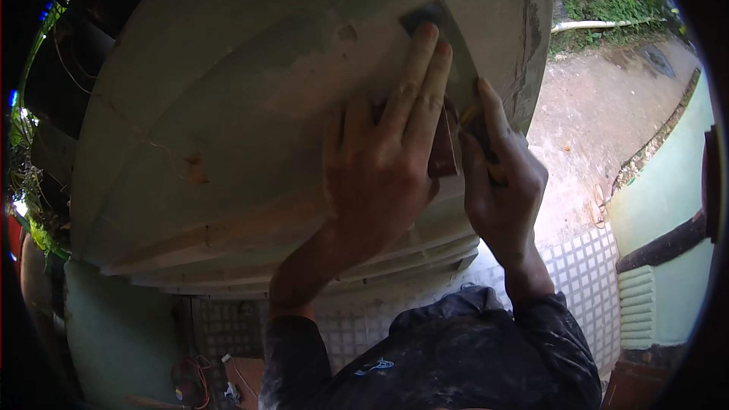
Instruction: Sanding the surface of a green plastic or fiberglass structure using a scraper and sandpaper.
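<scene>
My right hand grips the black and yellow handle of a scraper or putty knife. Its wide, thin blade lies against a pale green, patchy plastered surface. Two outstretched fingers of my left hand press on the blade near its far edge. A dark red flat piece is held under the left palm, by the thumb; most of it is hidden, so its kind is unclear. A small hole or dent shows in the plaster left of the blade.
A thin wire runs to a small brownish piece on the plastered surface. Ridged mouldings edge it. Below are a tiled floor and a reddish cable beside a brown board. A green wall stands at the right.
</scene>
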Tool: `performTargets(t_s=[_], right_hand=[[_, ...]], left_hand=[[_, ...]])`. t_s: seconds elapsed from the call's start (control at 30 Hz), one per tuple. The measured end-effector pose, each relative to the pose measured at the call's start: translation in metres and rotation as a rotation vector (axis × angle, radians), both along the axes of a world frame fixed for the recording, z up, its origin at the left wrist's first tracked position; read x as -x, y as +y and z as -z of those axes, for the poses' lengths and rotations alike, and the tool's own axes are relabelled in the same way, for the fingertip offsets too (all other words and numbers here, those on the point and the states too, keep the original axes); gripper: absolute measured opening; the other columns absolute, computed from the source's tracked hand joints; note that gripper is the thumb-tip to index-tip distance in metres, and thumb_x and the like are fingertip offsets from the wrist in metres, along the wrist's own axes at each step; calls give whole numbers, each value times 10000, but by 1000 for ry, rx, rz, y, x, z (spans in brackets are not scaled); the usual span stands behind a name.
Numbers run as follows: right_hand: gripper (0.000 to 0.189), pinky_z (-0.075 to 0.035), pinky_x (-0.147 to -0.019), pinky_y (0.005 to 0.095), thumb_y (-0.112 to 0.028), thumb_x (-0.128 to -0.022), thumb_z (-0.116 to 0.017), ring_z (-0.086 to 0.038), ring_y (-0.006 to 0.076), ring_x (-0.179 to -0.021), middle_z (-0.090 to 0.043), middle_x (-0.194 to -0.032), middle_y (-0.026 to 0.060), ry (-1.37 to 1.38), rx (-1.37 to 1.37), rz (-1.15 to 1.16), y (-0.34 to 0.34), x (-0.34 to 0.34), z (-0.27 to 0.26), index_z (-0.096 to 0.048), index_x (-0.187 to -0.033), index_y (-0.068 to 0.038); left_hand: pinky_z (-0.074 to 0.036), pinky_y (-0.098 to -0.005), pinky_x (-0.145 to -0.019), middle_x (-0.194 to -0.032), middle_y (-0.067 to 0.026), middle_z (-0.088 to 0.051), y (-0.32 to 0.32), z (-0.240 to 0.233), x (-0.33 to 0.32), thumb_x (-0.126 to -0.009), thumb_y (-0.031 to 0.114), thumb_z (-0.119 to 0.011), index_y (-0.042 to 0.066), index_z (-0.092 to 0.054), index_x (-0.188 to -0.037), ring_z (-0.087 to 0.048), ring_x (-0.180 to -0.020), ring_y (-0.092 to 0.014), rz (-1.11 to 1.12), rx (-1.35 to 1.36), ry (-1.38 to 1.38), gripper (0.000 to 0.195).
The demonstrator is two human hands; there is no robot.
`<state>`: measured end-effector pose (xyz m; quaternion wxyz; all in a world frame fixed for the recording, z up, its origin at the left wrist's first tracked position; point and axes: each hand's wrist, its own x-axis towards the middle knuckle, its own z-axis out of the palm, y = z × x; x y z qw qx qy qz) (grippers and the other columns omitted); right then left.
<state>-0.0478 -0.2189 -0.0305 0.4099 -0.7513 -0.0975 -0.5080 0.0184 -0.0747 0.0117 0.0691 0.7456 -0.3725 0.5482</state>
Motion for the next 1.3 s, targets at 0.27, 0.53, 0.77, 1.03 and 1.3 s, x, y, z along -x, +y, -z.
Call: performTargets(t_s=[0.27,0.53,0.77,1.03,1.3], right_hand=[[637,-564,-617,338,7,-943,-734,-706,198,-675,-718,-845,113,-77,36,20,2,0,6,-551,-1550,-57],[631,-565,-626,341,15,-940,-734,-699,209,-667,-701,-811,115,-10,17,9,1,1,2,-559,-1543,-54],[630,-552,-607,351,21,-938,-729,-671,213,-628,-677,-783,111,-34,-12,-57,0,-3,-7,-561,-1540,-51],[632,-534,-587,360,11,-930,-738,-667,219,-615,-662,-763,115,46,19,3,-2,5,-4,-572,-1535,-67],[635,-556,-633,362,-1,-931,-744,-709,226,-682,-686,-782,111,5,50,-3,-3,8,8,-575,-1537,-85]], left_hand=[[-478,-347,-689,-1583,29,-588,3,3,7,-939,207,-657,120,-657,-1476,-558,-692,-204,-11,-7,15,543],[-472,-344,-686,-1573,29,-597,-4,2,4,-927,190,-681,122,-677,-1453,-547,-685,-202,-25,47,-35,531],[-473,-339,-684,-1580,31,-592,-5,-17,6,-923,173,-688,112,-677,-1449,-540,-672,-199,-35,52,-41,530],[-478,-338,-685,-1592,7,-578,1,-8,8,-888,169,-700,98,-657,-1469,-560,-695,-205,-37,3,9,587],[-481,-350,-700,-1629,0,-538,4,10,15,-869,164,-704,103,-625,-1507,-575,-727,-216,-47,0,54,646]])
